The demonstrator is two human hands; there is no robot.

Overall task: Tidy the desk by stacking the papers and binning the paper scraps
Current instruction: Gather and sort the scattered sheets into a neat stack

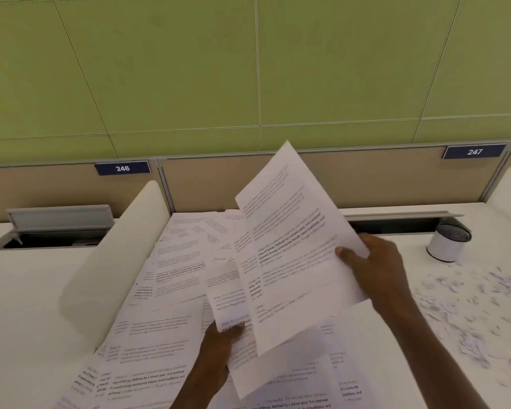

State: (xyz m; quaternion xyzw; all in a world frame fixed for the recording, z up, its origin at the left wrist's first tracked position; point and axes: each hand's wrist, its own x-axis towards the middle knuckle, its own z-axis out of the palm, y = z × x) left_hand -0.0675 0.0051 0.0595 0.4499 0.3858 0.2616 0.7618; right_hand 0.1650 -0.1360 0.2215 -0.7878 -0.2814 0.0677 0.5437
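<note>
Right hand (pixel 375 270) gripped a printed sheet (pixel 292 246) by its right edge, thumb on the face, fingers behind. The sheet was lifted off the worktop (pixel 27 290) and tilted, top corner reaching up over the tan partition (pixel 366 178) at frame centre.

Left hand (pixel 219 346), lower centre, pinched a second sheet (pixel 227 290), thumb on top near its lower end. That sheet stood curled and partly tucked behind the left edge of the raised one.

Remaining papers (pixel 171 267) lay loose and overlapping in a fan from the partition base down to the bottom-left of the frame, not squared up. More printed sheets sat under both forearms at the bottom edge.

Paper scraps (pixel 469 308) were scattered over the worktop at the right of the frame, well apart from the sheets. Motion blur there, so individual pieces were hard to make out.

A small white cylinder with a dark mesh top (pixel 447 242) stood upper right, just above the scraps, beside the cable slot (pixel 396 224). A white curved divider (pixel 118 246) ran along the left side of the paper fan. An open grey cable flap (pixel 59 219) sat at far left. Seat labels 246 (pixel 122 168) and 247 (pixel 474 151) were fixed on the partition, green wall panels (pixel 248 69) above.
</note>
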